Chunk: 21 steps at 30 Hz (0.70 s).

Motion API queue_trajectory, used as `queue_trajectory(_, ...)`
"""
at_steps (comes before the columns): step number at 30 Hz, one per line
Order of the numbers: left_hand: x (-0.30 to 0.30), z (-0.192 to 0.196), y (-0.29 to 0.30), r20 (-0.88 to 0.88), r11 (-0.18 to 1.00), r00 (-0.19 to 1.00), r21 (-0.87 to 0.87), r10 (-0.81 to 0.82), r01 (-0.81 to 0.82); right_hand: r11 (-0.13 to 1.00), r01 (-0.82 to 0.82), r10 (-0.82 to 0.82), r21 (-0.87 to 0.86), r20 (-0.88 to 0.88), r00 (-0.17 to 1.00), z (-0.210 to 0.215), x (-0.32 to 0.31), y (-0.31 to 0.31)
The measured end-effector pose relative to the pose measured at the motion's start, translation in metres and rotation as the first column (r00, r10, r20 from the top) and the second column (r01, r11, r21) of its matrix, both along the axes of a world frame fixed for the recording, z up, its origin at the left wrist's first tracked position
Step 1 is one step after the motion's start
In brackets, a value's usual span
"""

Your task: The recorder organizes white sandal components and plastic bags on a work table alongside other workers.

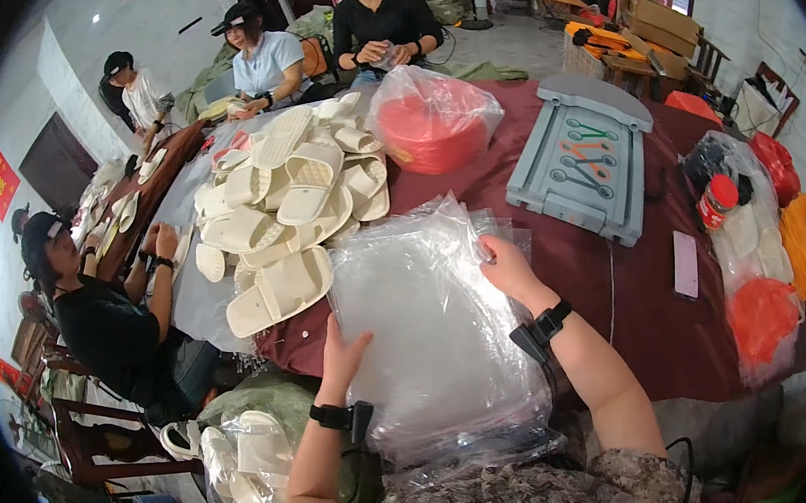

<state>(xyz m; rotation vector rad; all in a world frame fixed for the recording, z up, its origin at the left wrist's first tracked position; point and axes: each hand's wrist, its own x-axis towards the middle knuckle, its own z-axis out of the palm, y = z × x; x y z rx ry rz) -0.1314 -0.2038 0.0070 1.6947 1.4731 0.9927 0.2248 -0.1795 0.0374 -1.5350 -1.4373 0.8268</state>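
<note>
A thick stack of clear plastic bags (421, 337) lies in front of me at the near edge of the table. My left hand (338, 360) touches the stack's left edge, thumb spread over the top bag and fingers stretched along the side. At the upper right corner, my right hand (509, 268) is closed on the edge of the bags; its fingertips are partly hidden by shiny plastic. Just left of the bags is a heap of cream slippers (270, 227), with one slipper (281, 290) nearest my left hand.
Beyond the bags sits a red bundle (435, 132) in clear plastic. On the dark red tablecloth (563, 304) are a grey folding board (578, 157), a pink phone (685, 263) and a red-lidded jar (718, 200). Bagged slippers (248, 460) lie low at left. Several people work around the table.
</note>
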Motion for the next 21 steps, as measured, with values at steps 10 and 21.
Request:
queue_trajectory(10, 0.013, 0.014, -0.017, -0.018, 0.999, 0.999, 0.021, 0.034, -0.033, 0.979, 0.121, -0.066, -0.166, 0.305, 0.950, -0.011, 0.002, -0.011)
queue_trajectory(21, 0.049, 0.031, -0.021, -0.592, 0.974, 0.802, 0.218, 0.083, 0.060, 0.934, 0.289, -0.224, -0.211, 0.287, 0.932, 0.015, 0.012, -0.071)
